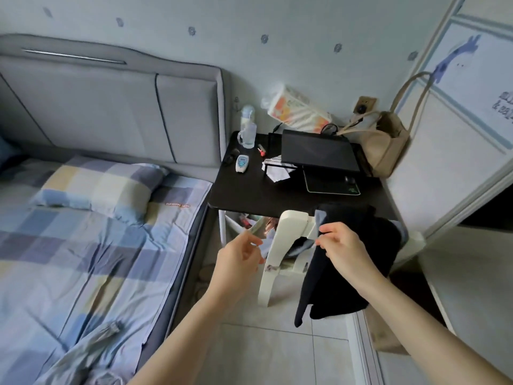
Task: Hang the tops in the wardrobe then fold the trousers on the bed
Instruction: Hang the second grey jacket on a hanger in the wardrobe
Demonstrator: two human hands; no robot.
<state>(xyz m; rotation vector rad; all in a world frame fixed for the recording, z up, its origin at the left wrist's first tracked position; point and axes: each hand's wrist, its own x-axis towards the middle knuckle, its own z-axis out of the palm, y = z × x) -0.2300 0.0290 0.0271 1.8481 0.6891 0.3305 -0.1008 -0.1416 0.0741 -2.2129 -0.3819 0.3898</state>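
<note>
A black garment (pixel 358 262) hangs over the back of a white plastic chair (pixel 288 240) in front of the desk. My right hand (pixel 341 245) pinches its upper left edge, where a grey lining shows. My left hand (pixel 241 257) hovers left of the chair with fingers curled and apart, holding nothing that I can make out. A grey garment (pixel 91 351) lies crumpled on the bed (pixel 83 245) at the lower left. The wardrobe (pixel 472 134) stands at the right, its sliding door partly open on a dark interior.
A black desk (pixel 249 190) holds a laptop on a stand, a mouse pad, a mug and small items. A beige bag (pixel 385 145) hangs beside the wardrobe. A checked pillow (pixel 102 184) lies at the bed's head. Pale floor tiles run between bed and chair.
</note>
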